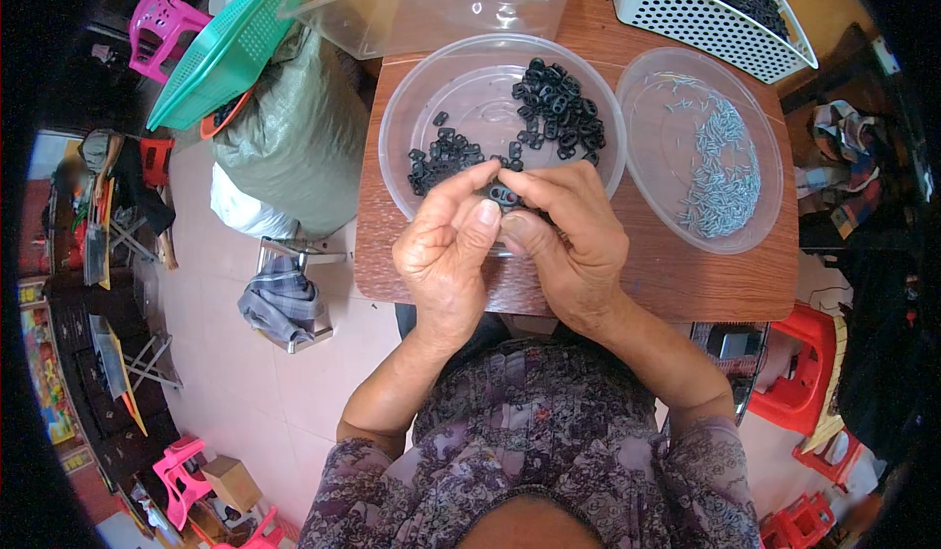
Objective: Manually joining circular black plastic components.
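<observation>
Between my two hands is a small black plastic part (504,195) with holes in it. My left hand (447,255) pinches it from the left with thumb and forefinger. From the right, my right hand (578,240) closes on the same part, its thumb tip close to my left thumb. Both hands are over the near rim of a round clear plastic tub (470,69). Inside the tub lie two heaps of similar black parts, a larger heap (561,108) at the right and a smaller heap (446,157) at the left.
A round clear tray (657,172) holding small silvery metal pins (723,172) stands at the right of the brown table (647,289). Behind are a clear bin (441,10) and a white perforated basket (706,34) of black parts. A full sack (304,137) stands left; a red stool (799,382) stands right.
</observation>
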Tool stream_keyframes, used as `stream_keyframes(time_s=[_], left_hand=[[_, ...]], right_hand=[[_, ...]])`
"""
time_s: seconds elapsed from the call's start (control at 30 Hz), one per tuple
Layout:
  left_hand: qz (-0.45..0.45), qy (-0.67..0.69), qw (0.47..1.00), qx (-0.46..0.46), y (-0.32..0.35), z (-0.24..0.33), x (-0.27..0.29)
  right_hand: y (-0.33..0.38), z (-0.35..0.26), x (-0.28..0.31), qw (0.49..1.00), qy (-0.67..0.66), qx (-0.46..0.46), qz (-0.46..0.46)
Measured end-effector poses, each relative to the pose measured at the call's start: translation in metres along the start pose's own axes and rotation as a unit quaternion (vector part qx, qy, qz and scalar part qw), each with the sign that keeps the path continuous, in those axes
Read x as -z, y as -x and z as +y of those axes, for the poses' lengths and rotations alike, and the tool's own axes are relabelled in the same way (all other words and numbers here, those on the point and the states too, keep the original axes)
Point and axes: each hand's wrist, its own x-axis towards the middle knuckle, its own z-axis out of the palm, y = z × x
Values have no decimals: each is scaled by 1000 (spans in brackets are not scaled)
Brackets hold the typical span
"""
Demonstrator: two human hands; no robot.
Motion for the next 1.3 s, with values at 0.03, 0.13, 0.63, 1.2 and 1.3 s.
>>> stream_keyframes(time_s=[0.03, 0.13, 0.63, 1.2, 1.3], left_hand=[[0, 0, 1000, 0, 1, -1, -2], [52, -19, 998, -7, 3, -5, -6], [111, 108, 988, 11, 10, -11, -13], [48, 3, 999, -21, 16, -9, -3], [63, -10, 998, -23, 18, -6, -6]], right_hand=[[0, 0, 0, 1000, -2, -2, -4], [0, -2, -1, 1000, 12, 0, -7], [5, -4, -18, 998, 7, 31, 45], [12, -11, -7, 997, -47, -45, 35], [12, -13, -8, 996, -57, -51, 39]])
